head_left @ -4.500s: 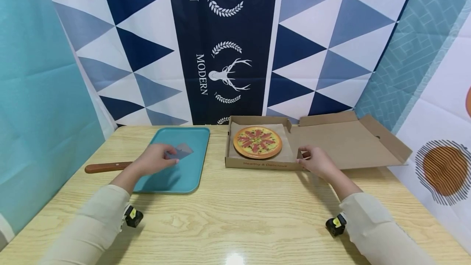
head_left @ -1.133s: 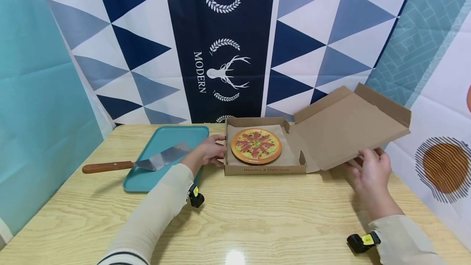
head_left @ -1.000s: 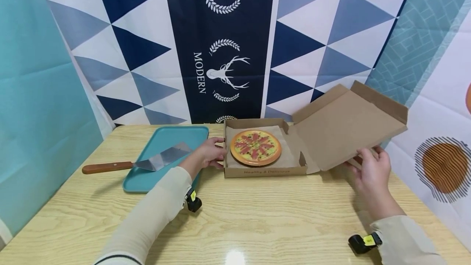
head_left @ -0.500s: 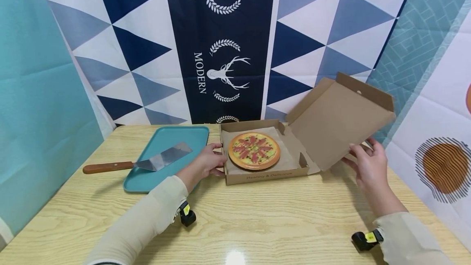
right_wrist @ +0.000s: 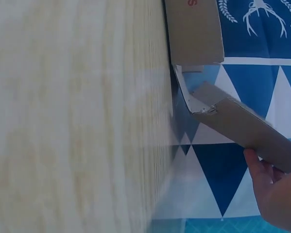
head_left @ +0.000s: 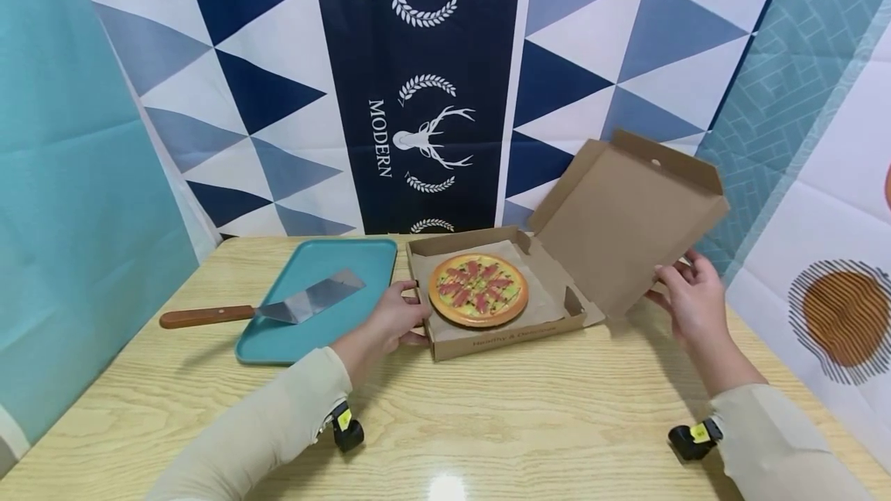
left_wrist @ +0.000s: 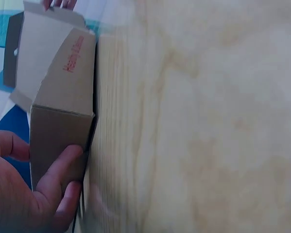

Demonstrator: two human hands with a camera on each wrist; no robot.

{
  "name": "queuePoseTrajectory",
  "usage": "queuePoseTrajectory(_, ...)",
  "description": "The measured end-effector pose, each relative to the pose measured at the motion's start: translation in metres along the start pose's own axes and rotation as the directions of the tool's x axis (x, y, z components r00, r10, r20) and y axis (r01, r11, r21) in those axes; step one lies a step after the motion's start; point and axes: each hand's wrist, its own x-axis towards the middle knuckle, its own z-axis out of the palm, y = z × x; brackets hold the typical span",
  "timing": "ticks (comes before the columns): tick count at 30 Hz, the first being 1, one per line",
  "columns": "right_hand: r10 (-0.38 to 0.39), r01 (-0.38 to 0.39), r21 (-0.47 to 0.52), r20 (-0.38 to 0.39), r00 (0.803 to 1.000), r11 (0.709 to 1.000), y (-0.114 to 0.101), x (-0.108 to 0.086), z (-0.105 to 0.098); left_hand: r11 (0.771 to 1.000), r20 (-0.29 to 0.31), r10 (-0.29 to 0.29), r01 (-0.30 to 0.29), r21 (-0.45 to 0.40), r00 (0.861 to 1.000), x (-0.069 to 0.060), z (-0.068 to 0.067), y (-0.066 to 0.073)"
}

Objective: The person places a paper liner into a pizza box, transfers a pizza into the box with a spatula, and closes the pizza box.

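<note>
A cardboard pizza box (head_left: 518, 336) lies open on the table, turned slightly, with a pizza (head_left: 479, 290) on brown paper inside. My left hand (head_left: 395, 318) grips the box's left wall. In the left wrist view, the thumb of this left hand (left_wrist: 24, 189) reaches over the wall's top edge, and fingers lie against its outer side. On the right, the lid (head_left: 629, 215) stands raised at a slant, its near edge pinched by my right hand (head_left: 696, 300). The right wrist view has the right hand (right_wrist: 281, 194) at the lid's side flap (right_wrist: 247, 126).
Left of the box is a teal tray (head_left: 372, 265). A spatula (head_left: 313, 300) lies across it, its wooden handle (head_left: 206, 316) sticking out past the tray's left edge. Patterned cloth (head_left: 431, 60) hangs behind the wooden table (head_left: 445, 416).
The left hand has gone from the spatula to the box, the right from the box's front corner to the lid. The lid has risen leftward; the box has turned, its left end nearer me.
</note>
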Motion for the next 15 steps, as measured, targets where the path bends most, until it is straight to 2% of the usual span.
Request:
queuePoseTrajectory(10, -0.037, 0.037, 0.003, 0.072, 0.997, 0.999, 0.006, 0.012, 0.003, 0.998, -0.043, 0.004, -0.006, -0.055, 0.999, -0.019, 0.011, -0.009)
queuePoseTrajectory(15, -0.047, 0.05, -0.029, 0.098, 0.994, 0.998, 0.009, 0.019, 0.006, 0.995, -0.053, 0.016, -0.021, -0.099, 0.998, -0.027, 0.018, -0.012)
